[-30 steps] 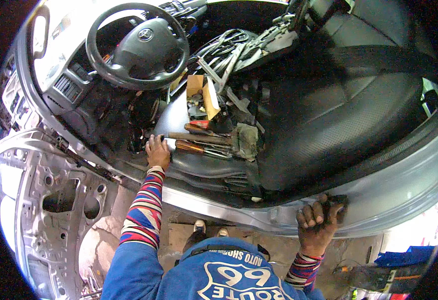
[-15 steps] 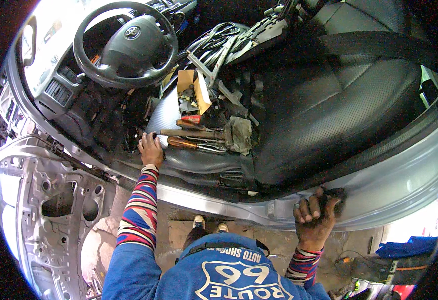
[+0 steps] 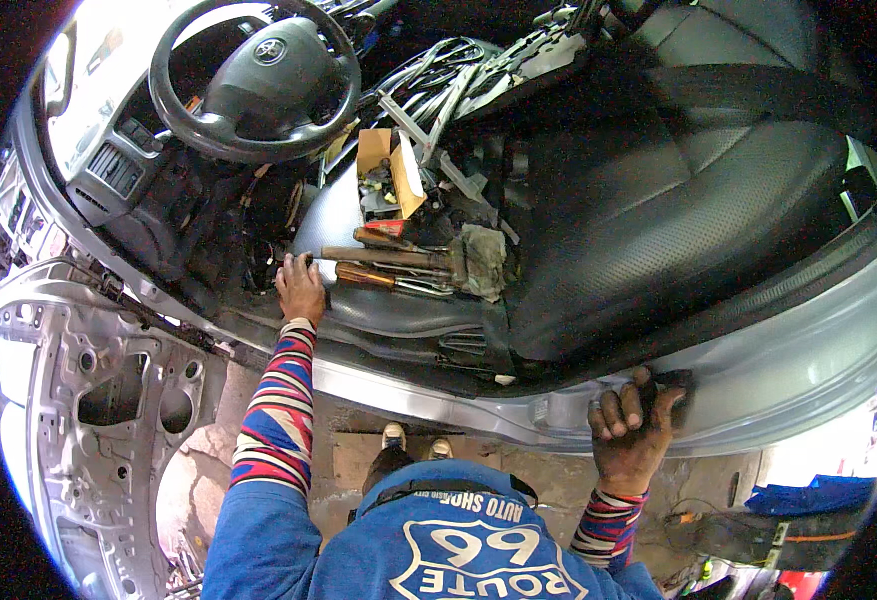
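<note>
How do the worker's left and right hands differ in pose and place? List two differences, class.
Pose: the left hand has its fingers fairly straight; the right hand has curled fingers.
Place: the left hand is by the front edge of the black seat, the right hand by the silver body panel.
Shared: both are bare, with multicoloured striped sleeves.

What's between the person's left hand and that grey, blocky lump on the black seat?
In the head view: handled tools, including a long brown stick and a metal tool with a glossy amber handle.

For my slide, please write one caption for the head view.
Left hand at the black car seat, near brown-handled tools; right hand curled beside silver bodywork.
</note>
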Tool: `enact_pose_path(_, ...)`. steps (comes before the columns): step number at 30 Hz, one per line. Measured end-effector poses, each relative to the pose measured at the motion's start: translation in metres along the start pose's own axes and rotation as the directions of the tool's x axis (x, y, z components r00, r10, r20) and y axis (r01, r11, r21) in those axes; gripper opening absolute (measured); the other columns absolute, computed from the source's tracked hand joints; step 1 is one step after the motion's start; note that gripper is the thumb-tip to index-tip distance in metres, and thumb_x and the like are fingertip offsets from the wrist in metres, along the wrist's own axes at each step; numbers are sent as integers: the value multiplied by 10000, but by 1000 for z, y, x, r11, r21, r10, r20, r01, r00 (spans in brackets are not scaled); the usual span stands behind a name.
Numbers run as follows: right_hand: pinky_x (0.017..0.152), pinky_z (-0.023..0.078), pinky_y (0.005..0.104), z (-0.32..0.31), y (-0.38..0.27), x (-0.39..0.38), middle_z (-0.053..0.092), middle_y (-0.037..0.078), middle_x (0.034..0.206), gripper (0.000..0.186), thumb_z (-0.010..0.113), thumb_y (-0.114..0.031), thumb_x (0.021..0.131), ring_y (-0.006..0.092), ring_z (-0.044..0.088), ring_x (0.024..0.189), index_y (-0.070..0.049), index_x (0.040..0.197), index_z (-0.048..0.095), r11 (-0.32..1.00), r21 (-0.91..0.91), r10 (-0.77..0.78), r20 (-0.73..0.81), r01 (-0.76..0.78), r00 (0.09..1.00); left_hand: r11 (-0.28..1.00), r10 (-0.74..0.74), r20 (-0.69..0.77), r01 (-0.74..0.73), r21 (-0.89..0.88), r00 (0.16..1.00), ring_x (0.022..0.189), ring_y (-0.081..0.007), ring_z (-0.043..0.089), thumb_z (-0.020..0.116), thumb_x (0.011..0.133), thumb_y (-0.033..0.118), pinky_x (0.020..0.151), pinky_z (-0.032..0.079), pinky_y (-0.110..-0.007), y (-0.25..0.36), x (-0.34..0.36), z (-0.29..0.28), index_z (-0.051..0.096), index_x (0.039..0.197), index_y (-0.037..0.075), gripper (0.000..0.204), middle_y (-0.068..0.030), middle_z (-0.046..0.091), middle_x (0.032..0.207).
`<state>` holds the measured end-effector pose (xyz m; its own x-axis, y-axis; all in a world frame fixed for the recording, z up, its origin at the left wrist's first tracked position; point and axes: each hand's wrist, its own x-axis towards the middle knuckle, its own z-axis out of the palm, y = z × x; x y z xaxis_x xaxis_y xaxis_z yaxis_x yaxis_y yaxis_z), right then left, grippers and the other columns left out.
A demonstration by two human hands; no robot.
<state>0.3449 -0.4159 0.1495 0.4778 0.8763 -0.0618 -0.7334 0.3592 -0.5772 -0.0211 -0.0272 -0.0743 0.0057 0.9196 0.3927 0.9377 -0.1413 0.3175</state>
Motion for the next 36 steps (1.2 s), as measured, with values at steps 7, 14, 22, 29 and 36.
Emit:
enact_pose_path(7,495,319,263,1,2,-2,410,-52,626,536,522,-610,966,107,374,560,-105,1129,598,999,40,2,-58,0,998,999,36,-37,-35,35,999,1380,-372,368,442,1041,350,1166,275,-485,1,0,0,510,1354,163,370,-168,422,1487)
enact_pose_path(14,484,318,263,-2,3,-1,398,-47,620,556,512,-614,969,107,361,546,-90,1136,596,1000,-13,-25,-66,24,998,999,3,-18,-3,32,1000,1376,-397,364,442,1041,356,1174,262,-491,1,-1,2,497,1365,148,389,-170,419,1485)
enact_pose_path(22,490,342,257,-2,5,0,410,-44,622,530,510,-571,983,101,374,535,-95,1177,636,997,-56,-58,-34,56,998,1000,-23,0,23,18,1000,1413,-400,305,444,1038,361,1177,263,-501,4,-3,-2,495,1369,147,397,-172,378,1523)
enact_pose_path(29,488,344,258,-2,6,0,411,-41,629,548,492,-586,985,101,373,532,-97,1191,632,996,-62,-61,-40,58,997,1000,-9,2,9,20,1000,1418,-400,293,442,1037,362,1169,281,-501,3,-2,2,493,1369,158,393,-161,372,1530)
enact_pose_path(36,480,354,272,0,5,-1,415,-37,629,573,499,-601,973,112,382,530,-94,1202,636,998,-56,-33,-33,32,999,999,13,-21,-11,52,1000,1405,-409,312,428,1041,365,1175,258,-498,-1,-1,6,495,1364,145,396,-179,385,1521)
